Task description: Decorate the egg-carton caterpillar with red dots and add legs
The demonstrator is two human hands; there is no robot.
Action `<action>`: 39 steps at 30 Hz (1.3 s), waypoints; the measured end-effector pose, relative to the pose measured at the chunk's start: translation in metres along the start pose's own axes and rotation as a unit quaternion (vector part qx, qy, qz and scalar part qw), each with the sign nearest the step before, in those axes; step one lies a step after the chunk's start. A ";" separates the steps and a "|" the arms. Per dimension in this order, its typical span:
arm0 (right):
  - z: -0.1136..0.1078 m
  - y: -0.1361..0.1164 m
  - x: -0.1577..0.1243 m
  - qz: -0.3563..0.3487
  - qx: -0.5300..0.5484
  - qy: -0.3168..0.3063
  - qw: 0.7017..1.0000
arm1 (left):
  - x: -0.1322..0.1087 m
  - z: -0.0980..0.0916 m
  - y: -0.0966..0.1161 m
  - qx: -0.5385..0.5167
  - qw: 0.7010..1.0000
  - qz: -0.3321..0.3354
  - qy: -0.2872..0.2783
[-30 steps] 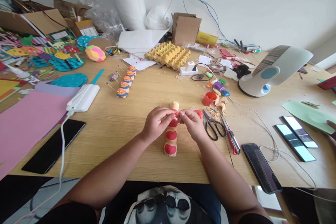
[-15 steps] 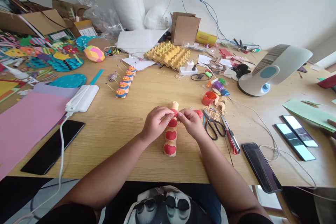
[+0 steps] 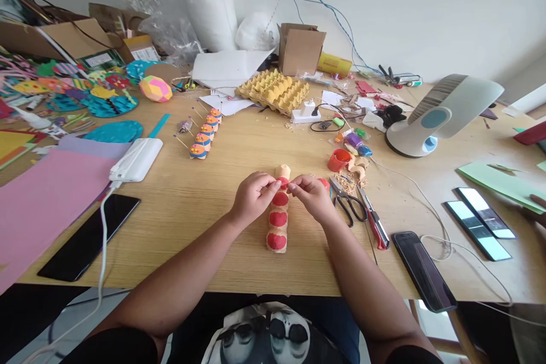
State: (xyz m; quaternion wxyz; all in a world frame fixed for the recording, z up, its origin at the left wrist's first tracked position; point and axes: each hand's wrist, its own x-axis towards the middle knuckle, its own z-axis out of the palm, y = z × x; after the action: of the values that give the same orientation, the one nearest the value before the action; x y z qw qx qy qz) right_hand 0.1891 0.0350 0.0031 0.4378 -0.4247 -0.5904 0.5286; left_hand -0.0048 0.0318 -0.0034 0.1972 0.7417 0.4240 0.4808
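A strip of egg-carton cups (image 3: pixel 277 230) lies lengthwise in front of me, with red modelling clay (image 3: pixel 278 219) pressed onto several of its cups. The far end cup (image 3: pixel 282 171) is bare. Over the cup just before it, my left hand (image 3: pixel 257 196) and my right hand (image 3: pixel 310 196) meet, thumbs and forefingers pinched on a small red piece of clay. The fingertips partly cover that piece. More red clay (image 3: pixel 324 183) shows beside my right hand. Scissors (image 3: pixel 350 205) and a red utility knife (image 3: pixel 375 222) lie to the right.
A painted egg-carton caterpillar (image 3: pixel 205 136) stands back left. Further back are a yellow egg tray (image 3: pixel 275 91) and a cardboard box (image 3: pixel 301 48). A white fan (image 3: pixel 439 116), a red cup (image 3: pixel 339 160) and phones (image 3: pixel 422 267) are at right. A power bank (image 3: pixel 136 159) sits left. Another person's hand (image 3: pixel 538 205) shows at the right edge.
The view has shifted very slightly. Both hands stay over the same cup, and the fingertips have moved only a little around the red clay.
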 end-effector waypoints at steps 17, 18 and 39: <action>0.010 0.027 0.008 0.052 0.083 0.153 0.983 | -0.004 0.018 -0.044 -0.218 0.934 -0.282 -0.020; 0.011 0.028 0.009 0.057 0.090 0.152 0.983 | -0.004 0.020 -0.046 -0.248 0.922 -0.298 -0.012; 0.021 0.025 0.007 0.027 0.073 0.125 0.989 | 0.002 0.017 -0.014 -0.433 0.823 -0.368 0.004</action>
State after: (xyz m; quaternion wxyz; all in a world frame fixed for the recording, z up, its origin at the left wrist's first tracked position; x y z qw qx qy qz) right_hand 0.1683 0.0387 -0.0226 0.5237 -0.4704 -0.4789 0.5246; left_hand 0.0044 0.0437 -0.0202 0.6588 0.3666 0.4145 0.5097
